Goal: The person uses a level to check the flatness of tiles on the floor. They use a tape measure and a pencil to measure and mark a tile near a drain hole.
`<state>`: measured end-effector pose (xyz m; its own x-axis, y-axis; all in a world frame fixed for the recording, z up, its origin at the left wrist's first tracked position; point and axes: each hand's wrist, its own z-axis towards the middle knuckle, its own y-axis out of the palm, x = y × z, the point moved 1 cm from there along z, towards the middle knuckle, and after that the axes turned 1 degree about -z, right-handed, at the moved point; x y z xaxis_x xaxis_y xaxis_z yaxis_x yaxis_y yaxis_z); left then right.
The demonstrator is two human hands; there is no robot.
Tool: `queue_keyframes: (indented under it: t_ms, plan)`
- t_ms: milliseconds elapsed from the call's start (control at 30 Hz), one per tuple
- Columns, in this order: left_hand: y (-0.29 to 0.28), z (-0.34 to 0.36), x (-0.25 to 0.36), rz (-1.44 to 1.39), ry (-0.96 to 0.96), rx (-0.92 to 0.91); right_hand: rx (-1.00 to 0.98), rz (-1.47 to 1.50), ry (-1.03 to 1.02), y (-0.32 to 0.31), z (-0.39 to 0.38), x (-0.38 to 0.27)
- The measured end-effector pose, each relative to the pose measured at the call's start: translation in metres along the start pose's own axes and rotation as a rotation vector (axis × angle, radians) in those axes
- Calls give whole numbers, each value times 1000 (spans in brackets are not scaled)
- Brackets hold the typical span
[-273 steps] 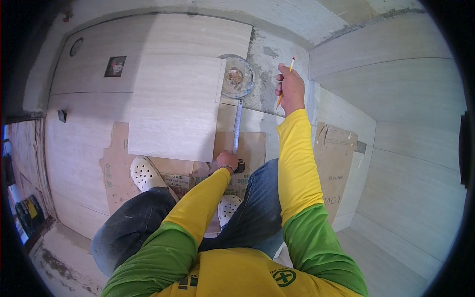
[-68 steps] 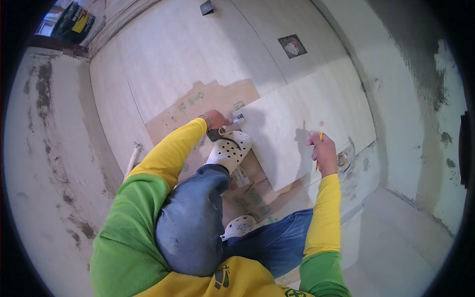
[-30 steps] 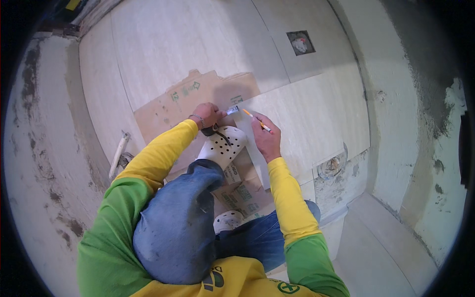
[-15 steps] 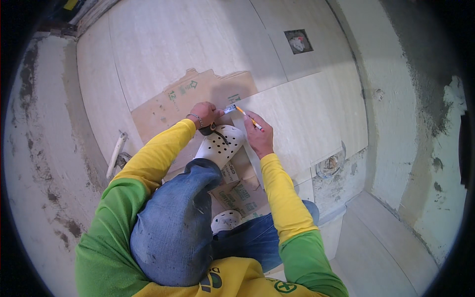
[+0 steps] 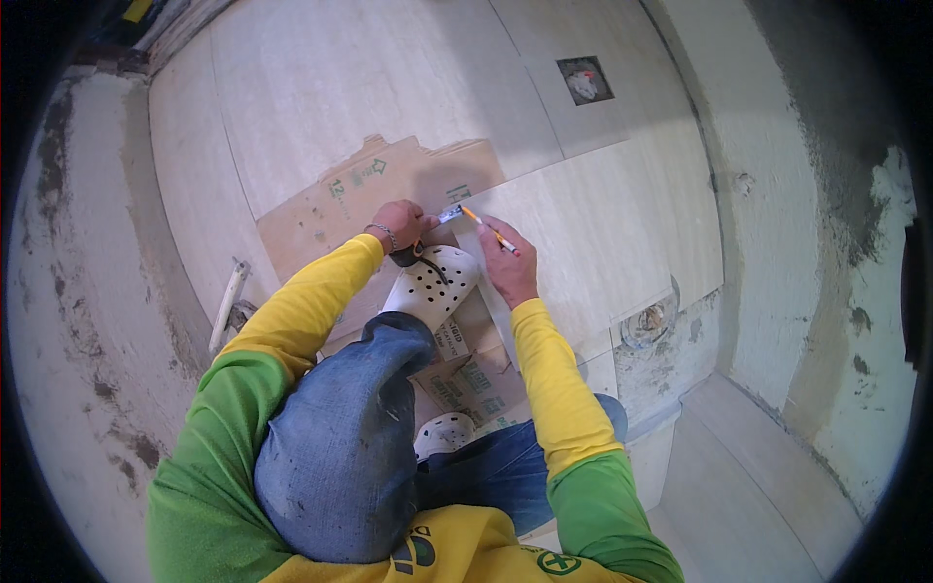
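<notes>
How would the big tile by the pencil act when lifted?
The tile would probably stay stiff, since it lies flat. It looks broad, so it might feel heavy. Its squared corner by the pencil could perhaps chip if bumped.

L hand [image 5: 403,222], chain bracelet [image 5: 385,233] at wrist, grips blk tape measure [image 5: 407,256] w/ short bit of blade [image 5: 450,214] showing at corner of lg pale tile [image 5: 607,219]. R hand [image 5: 509,269] holds yellow pencil [image 5: 493,233], pt at blade's end, red end back over hand. Tile lies atop floor tiles [image 5: 340,83]. Brown cardboard [image 5: 309,211] w/ green print on floor, L of tile & under feet. White holed clog [image 5: 425,291] just beside tape; 2nd clog [image 5: 445,434] partly hid by leg. Sq. cutout [image 5: 585,81] w/ debris past tile; rd. opening [image 5: 645,326] at its lower R edge. White rod [image 5: 228,303] far L, nr stained wall [image 5: 87,321].
</notes>
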<state>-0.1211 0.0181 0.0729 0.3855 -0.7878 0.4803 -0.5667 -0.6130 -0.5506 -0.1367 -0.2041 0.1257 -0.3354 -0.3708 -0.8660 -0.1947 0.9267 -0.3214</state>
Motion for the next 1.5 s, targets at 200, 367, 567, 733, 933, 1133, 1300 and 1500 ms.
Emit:
queue_keyframes:
  t_ms: [200, 367, 567, 733, 933, 1133, 1300, 1500]
  plan:
    - [2, 0, 1, -22, -11, 7, 24, -2, -114, -2, 6, 10]
    - [1, -2, 0, -42, -31, 0, 18, -15, -99, 0, 5, 3]
    - [4, 2, 2, -33, -12, 6, 40, 46, -119, 0, 6, 9]
    - [0, -2, 1, -44, -31, 9, 32, 9, -116, -1, 4, -2]
    - [2, -1, 2, -30, -48, -1, 32, -37, -109, -1, 4, 1]
    - [4, 1, -1, 0, -6, 20, 76, 26, -72, -32, -18, -28]
    - [6, 1, -6, -24, 29, 61, 70, 41, 17, -70, -62, -41]
    - [3, 1, -1, 30, -4, 1, -56, 66, 145, -97, -112, -27]
